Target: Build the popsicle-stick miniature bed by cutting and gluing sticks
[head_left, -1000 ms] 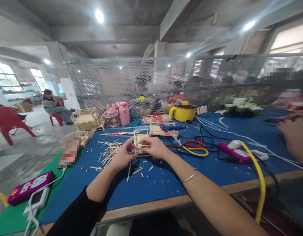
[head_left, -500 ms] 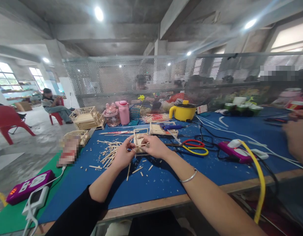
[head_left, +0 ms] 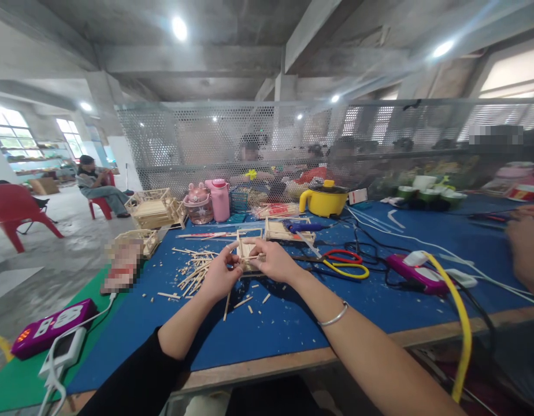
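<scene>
Two bare hands meet over a small stick frame [head_left: 247,249] on the blue-covered bench [head_left: 258,326] — it sits to the left of the yellow pot [head_left: 326,200] and nearer my head camera. I see the fingers of the left hand [head_left: 222,274] bent, thumb and forefinger almost together at the frame's left near corner. The fingers of the right hand [head_left: 270,263] are likewise curled nearly closed, gripping at the frame's near side; which single stick each fingertip pinches is too small for me to tell.

Left of the pot and nearer than it, loose sticks [head_left: 194,276] and offcuts lie scattered beside the left hand. Just in front of the pot and to its left is a second stick frame [head_left: 276,230], a blue tool [head_left: 310,227] at its right end. Nearer than the pot, scissors [head_left: 342,262] show red and yellow handles. A purple power strip [head_left: 410,274] lies to the pot's right, near a co-worker's hand [head_left: 529,240] at the edge of my view.

Printing is visible — a white card [head_left: 358,197] touching or just right of the pot, a red-marked packet [head_left: 278,210] left of it — but I cannot read either.
</scene>
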`<state>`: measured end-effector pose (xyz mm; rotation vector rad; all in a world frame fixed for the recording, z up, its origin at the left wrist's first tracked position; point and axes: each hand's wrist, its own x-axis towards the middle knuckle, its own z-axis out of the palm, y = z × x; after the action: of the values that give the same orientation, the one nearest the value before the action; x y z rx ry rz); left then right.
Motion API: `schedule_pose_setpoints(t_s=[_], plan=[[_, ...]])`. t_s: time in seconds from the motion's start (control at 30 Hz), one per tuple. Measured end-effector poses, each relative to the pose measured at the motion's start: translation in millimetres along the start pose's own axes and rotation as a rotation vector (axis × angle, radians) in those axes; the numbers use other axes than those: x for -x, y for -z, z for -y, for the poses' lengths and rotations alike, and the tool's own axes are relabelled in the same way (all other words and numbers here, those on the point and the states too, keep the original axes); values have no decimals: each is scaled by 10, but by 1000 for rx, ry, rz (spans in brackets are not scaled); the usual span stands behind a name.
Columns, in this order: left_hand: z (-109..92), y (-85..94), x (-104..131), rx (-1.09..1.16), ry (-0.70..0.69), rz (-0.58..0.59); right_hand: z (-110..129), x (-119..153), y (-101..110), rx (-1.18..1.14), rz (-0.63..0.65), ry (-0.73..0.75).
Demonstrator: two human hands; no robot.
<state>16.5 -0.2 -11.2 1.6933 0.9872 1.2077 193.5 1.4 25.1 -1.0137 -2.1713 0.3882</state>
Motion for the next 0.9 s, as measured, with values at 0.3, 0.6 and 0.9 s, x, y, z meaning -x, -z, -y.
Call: schedule_pose_setpoints(t_s=[0.3,0.6,0.9], plan=[[40,-5,-19,2,-28,3,-33,-6,-32,13,-3,-5],[31,-30,-25,22,18,-41,-37,-9,-36,0,-2,-10],[24,74,-2,109,15,89,-27,14,-23,-14,-13,-17]])
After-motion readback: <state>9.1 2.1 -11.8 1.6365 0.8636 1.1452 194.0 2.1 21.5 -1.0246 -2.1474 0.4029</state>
